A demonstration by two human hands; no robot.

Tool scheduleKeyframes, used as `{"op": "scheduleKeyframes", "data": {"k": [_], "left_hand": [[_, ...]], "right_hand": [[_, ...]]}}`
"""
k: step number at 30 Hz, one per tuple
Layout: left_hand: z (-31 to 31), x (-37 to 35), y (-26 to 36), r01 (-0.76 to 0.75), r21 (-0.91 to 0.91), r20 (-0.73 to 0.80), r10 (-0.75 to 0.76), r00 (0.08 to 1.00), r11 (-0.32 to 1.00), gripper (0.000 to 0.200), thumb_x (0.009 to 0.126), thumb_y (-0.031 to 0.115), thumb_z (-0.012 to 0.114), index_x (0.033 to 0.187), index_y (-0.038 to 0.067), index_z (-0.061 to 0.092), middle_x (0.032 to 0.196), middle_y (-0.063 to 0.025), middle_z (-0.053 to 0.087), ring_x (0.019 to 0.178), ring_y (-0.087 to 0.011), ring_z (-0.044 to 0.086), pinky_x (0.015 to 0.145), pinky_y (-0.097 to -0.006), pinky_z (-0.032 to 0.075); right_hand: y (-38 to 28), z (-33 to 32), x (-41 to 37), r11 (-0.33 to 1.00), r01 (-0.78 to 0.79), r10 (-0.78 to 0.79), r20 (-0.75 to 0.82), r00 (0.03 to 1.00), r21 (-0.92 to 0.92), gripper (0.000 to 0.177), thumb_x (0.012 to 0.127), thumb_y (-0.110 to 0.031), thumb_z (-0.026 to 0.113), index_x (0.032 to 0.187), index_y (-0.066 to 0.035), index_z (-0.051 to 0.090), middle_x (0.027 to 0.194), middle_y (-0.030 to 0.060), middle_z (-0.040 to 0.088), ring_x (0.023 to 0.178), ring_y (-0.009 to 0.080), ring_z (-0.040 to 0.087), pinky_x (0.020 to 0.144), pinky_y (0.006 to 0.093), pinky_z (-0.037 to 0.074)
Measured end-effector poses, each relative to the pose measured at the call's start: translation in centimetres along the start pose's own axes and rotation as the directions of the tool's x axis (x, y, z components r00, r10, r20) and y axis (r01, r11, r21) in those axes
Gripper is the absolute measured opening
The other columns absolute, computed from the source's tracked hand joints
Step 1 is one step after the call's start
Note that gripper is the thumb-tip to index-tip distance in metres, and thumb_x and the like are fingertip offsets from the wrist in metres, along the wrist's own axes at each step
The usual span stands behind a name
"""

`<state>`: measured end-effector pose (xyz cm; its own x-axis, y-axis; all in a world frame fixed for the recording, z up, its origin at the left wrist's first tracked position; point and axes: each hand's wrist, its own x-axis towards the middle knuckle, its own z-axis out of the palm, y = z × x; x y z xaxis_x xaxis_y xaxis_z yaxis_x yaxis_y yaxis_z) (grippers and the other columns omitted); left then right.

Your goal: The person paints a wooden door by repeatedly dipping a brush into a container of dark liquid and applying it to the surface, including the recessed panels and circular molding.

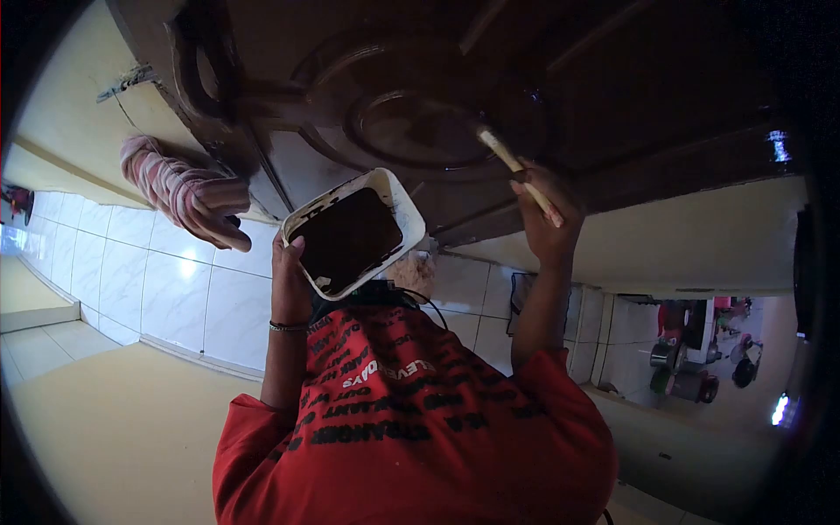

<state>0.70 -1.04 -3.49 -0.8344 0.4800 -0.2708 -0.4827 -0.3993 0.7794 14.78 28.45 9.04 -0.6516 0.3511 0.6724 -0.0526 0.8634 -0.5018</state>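
Observation:
My left hand (290, 276) grips a white rectangular tub (413, 210) by its near left edge, thumb over the rim. Dark brown paint (346, 236) fills much of the tub, and smears mark its inner walls. In my right hand (553, 210) is a paintbrush (501, 150) with a pale handle, fingers wrapped around it. Its bristle end points up and left and overlaps the carved oval of a dark brown panelled door (411, 122). Parts of the door's surface look glossy.
A pinkish striped cloth (184, 188) hangs bunched by the door's left edge. White tiled floor (175, 280) spreads below, with a cream wall (122, 420) at lower left. Through an opening on the right, several pots (687, 372) are visible.

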Motion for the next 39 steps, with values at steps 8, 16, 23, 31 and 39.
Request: {"op": "scheduleKeyframes", "data": {"k": [8,16,23,31,39], "left_hand": [[0.5,-0.6,0.8,-0.017,-0.022,-0.017,0.017,1.000,1.000,0.051,0.091,0.023,0.053,0.132,-0.003,0.040,0.124,-0.0154,0.055,0.118,-0.0222,0.053,0.103,-0.0341,0.040],[-0.9,-0.8,1.1,-0.058,-0.021,-0.020,0.058,0.998,0.998,0.054,0.089,0.025,0.054,0.133,-0.003,0.040,0.125,-0.0153,0.055,0.119,-0.0227,0.053,0.104,-0.0353,0.040],[-1.3,-0.5,1.3,-0.036,-0.055,-0.009,0.036,0.999,0.998,0.058,0.089,0.025,0.055,0.136,-0.003,0.035,0.128,-0.0163,0.053,0.121,-0.0239,0.051,0.105,-0.0362,0.039],[-2.1,-0.2,1.3,-0.065,-0.016,-0.015,0.064,0.998,0.998,0.056,0.090,0.025,0.055,0.134,-0.003,0.037,0.127,-0.0159,0.054,0.121,-0.0229,0.051,0.106,-0.0359,0.037],[-1.9,0.0,1.3,-0.058,-0.047,0.023,0.059,0.998,0.997,0.054,0.091,0.024,0.054,0.134,-0.003,0.038,0.127,-0.0155,0.054,0.121,-0.0230,0.051,0.106,-0.0354,0.038]], "right_hand": [[-1.1,3.8,0.3,0.997,-0.079,0.081,0.243,0.967,-0.019,0.021,0.081,-0.006,0.075,0.101,-0.004,0.069,0.098,0.0146,0.071,0.088,0.0279,0.071,0.074,0.0336,0.054],[-2.6,-0.9,2.9,0.998,0.065,-0.065,-0.003,0.998,0.009,0.021,0.080,0.000,0.075,0.100,-0.003,0.070,0.102,0.0134,0.072,0.092,0.0246,0.071,0.078,0.0324,0.056],[-2.2,4.4,2.0,1.000,-0.007,0.009,0.265,0.964,-0.008,0.018,0.081,-0.002,0.074,0.098,-0.001,0.069,0.101,0.0130,0.072,0.091,0.0246,0.071,0.079,0.0327,0.055],[-3.6,0.4,4.3,0.992,0.128,-0.128,-0.005,0.992,-0.017,0.018,0.080,-0.002,0.075,0.097,-0.001,0.069,0.099,0.0132,0.071,0.089,0.0260,0.071,0.078,0.0342,0.056],[-2.8,5.7,2.7,1.000,-0.001,0.006,0.276,0.961,-0.019,0.017,0.081,-0.005,0.075,0.097,-0.002,0.069,0.097,0.0133,0.071,0.087,0.0268,0.071,0.074,0.0345,0.056]]}}
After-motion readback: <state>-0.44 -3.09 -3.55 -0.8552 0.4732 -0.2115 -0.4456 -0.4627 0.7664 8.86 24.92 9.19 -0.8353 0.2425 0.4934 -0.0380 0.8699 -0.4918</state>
